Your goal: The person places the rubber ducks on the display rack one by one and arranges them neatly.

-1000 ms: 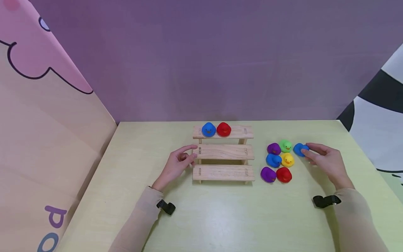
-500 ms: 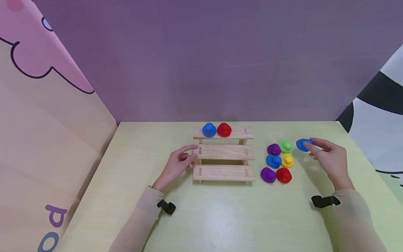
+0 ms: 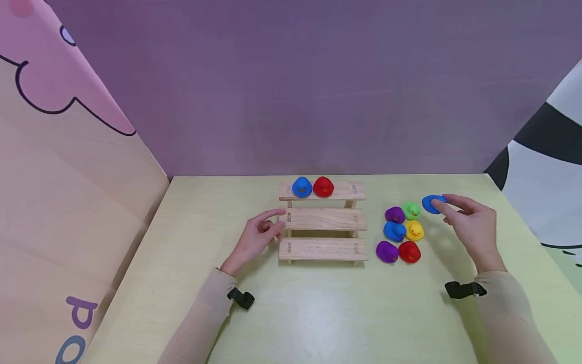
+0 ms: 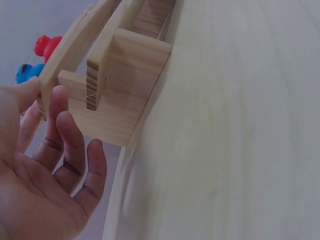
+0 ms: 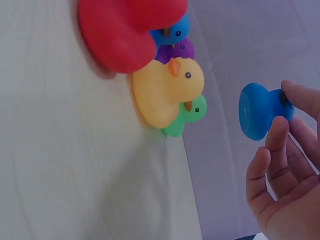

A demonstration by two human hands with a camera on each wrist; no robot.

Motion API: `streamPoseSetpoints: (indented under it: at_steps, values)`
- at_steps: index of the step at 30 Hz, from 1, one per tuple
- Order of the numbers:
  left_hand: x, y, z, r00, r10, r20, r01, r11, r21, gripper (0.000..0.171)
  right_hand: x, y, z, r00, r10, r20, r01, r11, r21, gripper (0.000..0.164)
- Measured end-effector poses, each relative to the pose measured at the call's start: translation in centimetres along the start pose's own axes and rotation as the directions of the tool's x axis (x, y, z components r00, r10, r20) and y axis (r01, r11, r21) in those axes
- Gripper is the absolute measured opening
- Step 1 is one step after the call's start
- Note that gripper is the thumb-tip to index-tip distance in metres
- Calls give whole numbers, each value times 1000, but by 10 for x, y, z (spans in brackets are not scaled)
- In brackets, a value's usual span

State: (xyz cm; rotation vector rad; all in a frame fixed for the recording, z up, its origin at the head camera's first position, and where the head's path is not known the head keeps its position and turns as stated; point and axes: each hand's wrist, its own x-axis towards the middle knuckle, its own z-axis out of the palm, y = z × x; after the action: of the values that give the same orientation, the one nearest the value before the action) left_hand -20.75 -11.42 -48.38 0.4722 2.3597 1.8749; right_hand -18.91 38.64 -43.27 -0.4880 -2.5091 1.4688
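My right hand (image 3: 475, 225) pinches a blue rubber duck (image 5: 259, 111) between thumb and fingertips. In the right wrist view the duck is held by its head, with its flat base turned outward, well off the table. The left hand (image 3: 254, 237) is at the left end of a three-step wooden stand (image 3: 325, 220), thumb and index finger gripping the end of the middle step. In the left wrist view the other fingers curl loosely beside the stand (image 4: 120, 75). On the top step sit a blue duck (image 3: 302, 187) and a red duck (image 3: 324, 187), side by side.
Right of the stand several rubber ducks cluster on the table: purple (image 3: 394, 215), green (image 3: 411, 211), blue (image 3: 394, 231), yellow (image 3: 414, 230), another purple (image 3: 387, 252) and red (image 3: 409, 252). A purple backdrop (image 3: 291, 91) rises behind the table (image 3: 318, 313).
My right hand has lifted the blue duck off the table beside the green one, moving first up and right, then slightly back left. The left hand stays on the stand.
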Motion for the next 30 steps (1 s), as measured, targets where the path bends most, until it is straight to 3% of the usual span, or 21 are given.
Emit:
streamPoseSetpoints:
  at_steps: [22, 30]
  values:
    - [-2, 0, 0, 1000, -4, -8, 4, 1000, -6, 36, -10, -37, 19, 988, -155, -27, 155, 988, -12, 55]
    - [-1, 1, 0, 1000, -6, -5, 6, 1000, 2, 36, -8, -44, 28, 979, -203, -4, 203, 978, 41, 48]
